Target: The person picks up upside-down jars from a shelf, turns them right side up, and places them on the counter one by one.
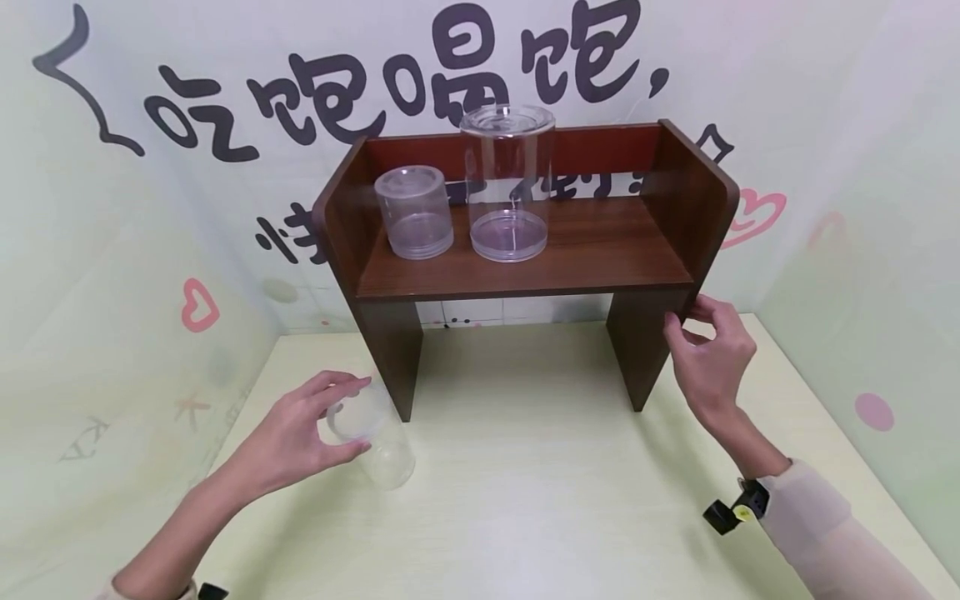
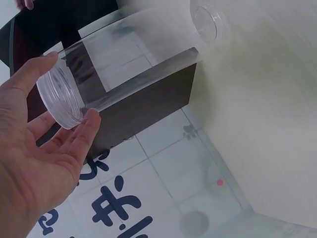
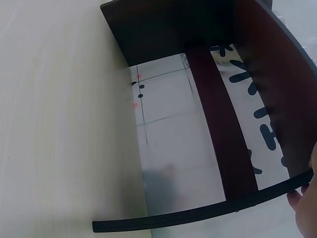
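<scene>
My left hand (image 1: 303,433) holds a tall clear jar (image 2: 60,91) by its ridged lid, thumb on one side and fingers on the other. The jar's round base (image 1: 390,467) shows low over the tabletop, in front of the left leg of a dark brown wooden shelf (image 1: 525,271). With thumb and fingers, my right hand (image 1: 711,358) grips the edge of the shelf's right side panel, below the board. On the board stand a short clear jar (image 1: 415,212) at the left and a taller clear jar (image 1: 510,187) beside it.
The shelf stands on a pale table (image 1: 510,500), its back near a printed wall sheet (image 1: 225,50) with large dark characters. Side sheets rise at the table's left and right. A small black camera (image 1: 738,507) is strapped at my right wrist.
</scene>
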`<state>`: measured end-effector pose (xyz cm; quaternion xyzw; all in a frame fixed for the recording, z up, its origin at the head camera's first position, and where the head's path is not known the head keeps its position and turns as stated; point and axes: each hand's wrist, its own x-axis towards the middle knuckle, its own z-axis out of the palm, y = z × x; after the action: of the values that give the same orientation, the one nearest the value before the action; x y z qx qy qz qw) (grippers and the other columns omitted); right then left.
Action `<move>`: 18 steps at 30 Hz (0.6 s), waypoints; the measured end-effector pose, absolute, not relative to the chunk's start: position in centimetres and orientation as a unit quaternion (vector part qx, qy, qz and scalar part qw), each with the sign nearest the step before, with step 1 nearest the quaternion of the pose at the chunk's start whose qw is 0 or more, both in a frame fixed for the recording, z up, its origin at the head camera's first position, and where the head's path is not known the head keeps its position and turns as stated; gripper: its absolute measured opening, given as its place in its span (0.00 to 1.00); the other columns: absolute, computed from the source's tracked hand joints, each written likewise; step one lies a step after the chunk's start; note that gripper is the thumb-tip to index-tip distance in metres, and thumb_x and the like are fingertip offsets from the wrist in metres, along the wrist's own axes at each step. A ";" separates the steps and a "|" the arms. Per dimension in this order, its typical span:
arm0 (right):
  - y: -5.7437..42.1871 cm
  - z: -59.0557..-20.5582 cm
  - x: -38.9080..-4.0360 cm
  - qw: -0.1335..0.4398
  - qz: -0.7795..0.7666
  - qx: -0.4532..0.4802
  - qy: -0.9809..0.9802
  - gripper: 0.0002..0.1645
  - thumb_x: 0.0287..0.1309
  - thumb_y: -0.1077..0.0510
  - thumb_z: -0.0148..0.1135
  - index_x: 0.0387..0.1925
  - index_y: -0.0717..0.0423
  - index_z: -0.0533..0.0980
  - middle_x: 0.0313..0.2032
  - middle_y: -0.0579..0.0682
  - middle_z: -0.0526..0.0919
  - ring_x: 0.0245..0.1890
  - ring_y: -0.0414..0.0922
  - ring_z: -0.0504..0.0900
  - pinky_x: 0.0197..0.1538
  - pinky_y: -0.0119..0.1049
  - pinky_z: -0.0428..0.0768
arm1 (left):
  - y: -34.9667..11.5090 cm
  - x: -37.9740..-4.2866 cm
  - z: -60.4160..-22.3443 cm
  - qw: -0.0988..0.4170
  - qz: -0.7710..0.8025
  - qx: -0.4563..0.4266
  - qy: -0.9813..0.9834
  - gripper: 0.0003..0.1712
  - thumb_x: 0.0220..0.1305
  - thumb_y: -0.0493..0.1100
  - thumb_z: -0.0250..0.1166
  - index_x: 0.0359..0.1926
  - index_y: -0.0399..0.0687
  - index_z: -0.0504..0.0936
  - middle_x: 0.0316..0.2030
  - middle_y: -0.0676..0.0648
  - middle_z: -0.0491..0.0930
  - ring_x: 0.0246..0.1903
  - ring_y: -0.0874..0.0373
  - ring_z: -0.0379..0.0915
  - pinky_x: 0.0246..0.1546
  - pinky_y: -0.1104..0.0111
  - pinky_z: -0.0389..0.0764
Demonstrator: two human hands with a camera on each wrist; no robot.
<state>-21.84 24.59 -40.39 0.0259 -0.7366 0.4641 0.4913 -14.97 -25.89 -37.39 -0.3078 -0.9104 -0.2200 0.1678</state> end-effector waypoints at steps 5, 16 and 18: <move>24.7 -40.5 -21.8 0.491 0.458 0.033 -0.740 0.15 0.56 0.70 0.71 0.46 0.69 0.86 0.39 0.62 0.88 0.38 0.31 0.85 0.38 0.14 0.80 | -26.3 -15.0 -37.6 0.163 -0.227 -0.302 -0.911 0.42 0.43 0.41 0.88 0.62 0.43 0.84 0.54 0.47 0.84 0.39 0.58 0.82 0.37 0.64 0.86; 23.9 -39.7 -21.2 0.499 0.454 0.036 -0.737 0.14 0.54 0.76 0.70 0.45 0.75 0.84 0.37 0.68 0.86 0.38 0.22 0.81 0.39 0.12 0.79 | -26.3 -14.5 -36.9 0.152 -0.206 -0.266 -0.929 0.48 0.45 0.51 0.88 0.67 0.45 0.81 0.58 0.47 0.82 0.55 0.47 0.83 0.48 0.48 0.87; 23.6 -39.4 -20.9 0.501 0.452 0.037 -0.737 0.14 0.54 0.77 0.69 0.45 0.76 0.83 0.37 0.70 0.85 0.39 0.23 0.80 0.39 0.12 0.78 | -26.1 -14.4 -36.6 0.168 -0.201 -0.255 -0.931 0.49 0.46 0.52 0.88 0.69 0.46 0.80 0.59 0.47 0.82 0.55 0.47 0.83 0.46 0.49 0.88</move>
<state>-20.93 23.59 -39.35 0.0375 -0.7366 0.4523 0.5014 -14.41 -26.13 -36.56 -0.2553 -0.9307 -0.2011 0.1679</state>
